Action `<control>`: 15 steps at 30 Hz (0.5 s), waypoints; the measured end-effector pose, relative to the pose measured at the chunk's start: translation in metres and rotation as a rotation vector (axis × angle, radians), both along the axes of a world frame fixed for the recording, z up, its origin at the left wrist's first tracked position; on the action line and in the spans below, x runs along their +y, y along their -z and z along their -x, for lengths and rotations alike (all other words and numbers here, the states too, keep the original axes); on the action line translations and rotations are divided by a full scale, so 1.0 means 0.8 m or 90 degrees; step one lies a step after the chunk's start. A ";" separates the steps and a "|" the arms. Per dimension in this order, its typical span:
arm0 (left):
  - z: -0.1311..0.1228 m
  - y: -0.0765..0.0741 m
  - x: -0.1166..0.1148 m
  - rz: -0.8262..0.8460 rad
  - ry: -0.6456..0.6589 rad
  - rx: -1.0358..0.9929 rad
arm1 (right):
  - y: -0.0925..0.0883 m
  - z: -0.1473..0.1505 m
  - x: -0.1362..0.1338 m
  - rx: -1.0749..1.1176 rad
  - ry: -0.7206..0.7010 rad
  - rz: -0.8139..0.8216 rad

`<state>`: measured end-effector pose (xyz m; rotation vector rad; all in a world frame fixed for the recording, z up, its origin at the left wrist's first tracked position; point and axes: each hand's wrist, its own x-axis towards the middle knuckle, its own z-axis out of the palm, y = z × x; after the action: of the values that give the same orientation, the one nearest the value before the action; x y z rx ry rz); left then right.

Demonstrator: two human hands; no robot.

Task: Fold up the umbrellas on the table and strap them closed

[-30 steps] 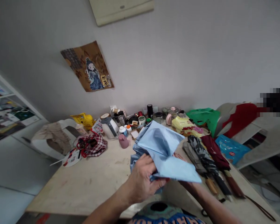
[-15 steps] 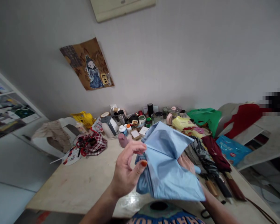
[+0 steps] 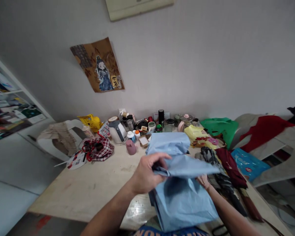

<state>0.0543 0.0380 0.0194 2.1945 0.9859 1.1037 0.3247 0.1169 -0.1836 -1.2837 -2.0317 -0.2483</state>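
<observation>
A light blue umbrella (image 3: 186, 200) with its canopy loose and partly folded is held over the front of the table. My left hand (image 3: 148, 172) pinches a fold of the canopy between thumb and fingers, on the fabric's left side. On the right, my right hand (image 3: 203, 181) grips the umbrella, with most of its fingers hidden behind the cloth. One flap of the canopy sticks out to the right, blurred by motion. Closed umbrellas lie to the right of my right hand, among them a dark red umbrella (image 3: 232, 167) and a black-and-grey patterned umbrella (image 3: 218, 170).
Along the wall stand an electric kettle (image 3: 117, 131), a pink cup (image 3: 131, 147), jars and a glass teapot (image 3: 186, 121). A checked cloth bag (image 3: 100, 149) lies at left on the table (image 3: 88, 190). Chairs flank both ends; a blue packet (image 3: 249, 164) lies at right.
My left hand has gone from open fingers beside the canopy to pinching a fold of it. The canopy has spread lower towards me and its flap has swung. The view has shifted slightly.
</observation>
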 end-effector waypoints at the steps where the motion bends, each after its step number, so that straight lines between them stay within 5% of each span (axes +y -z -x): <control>1: 0.000 0.001 -0.003 -0.032 0.060 0.043 | 0.000 0.000 0.000 0.003 0.007 -0.010; 9: 0.002 0.005 -0.018 -0.272 0.146 0.092 | -0.017 0.025 -0.001 -0.020 0.088 0.119; 13: 0.007 -0.008 -0.040 -0.125 0.306 0.030 | -0.031 0.023 -0.014 0.005 0.078 0.091; 15: 0.016 -0.012 -0.043 -0.015 0.312 -0.091 | -0.037 0.019 -0.023 0.023 0.058 0.024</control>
<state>0.0416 0.0034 0.0294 2.1732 0.3436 1.0174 0.3091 0.0989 -0.1539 -1.3968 -1.9575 -0.2285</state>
